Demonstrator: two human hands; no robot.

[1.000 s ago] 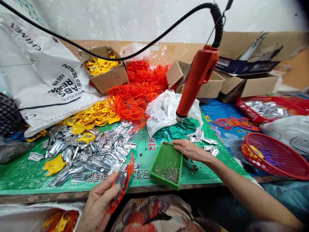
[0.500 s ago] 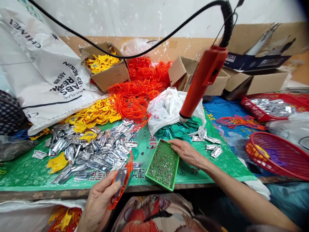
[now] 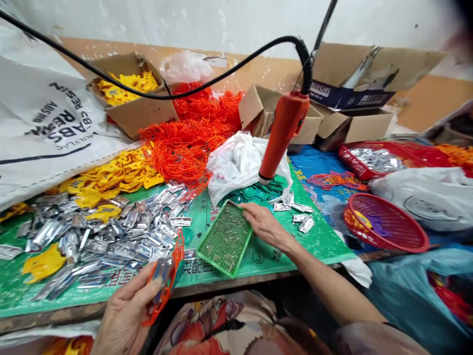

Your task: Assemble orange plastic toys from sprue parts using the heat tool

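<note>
My left hand (image 3: 127,308) is closed on an orange plastic part (image 3: 177,256) with a shiny metal plate (image 3: 161,276) against it; a bit of green plastic shows behind. My right hand (image 3: 264,226) grips the upper right edge of a green mesh tray (image 3: 243,252). Small metal pieces, apparently screws (image 3: 225,234), lie spread over the tray's bottom. Above the table hangs a red electric screwdriver (image 3: 283,135), its tip over green plastic parts (image 3: 254,194). Many silver metal plates (image 3: 136,236) are heaped between my left hand and the yellow plastic parts (image 3: 114,175).
A tangle of orange parts (image 3: 177,153) and a white plastic bag (image 3: 236,160) lie behind. Cardboard boxes (image 3: 142,116) line the wall. Red baskets (image 3: 402,236) stand on the right. The screwdriver's black cable (image 3: 221,79) crosses overhead.
The view has swung right, so most things appear further left. The metal bits look more spread out in the tray. Both hands keep their holds.
</note>
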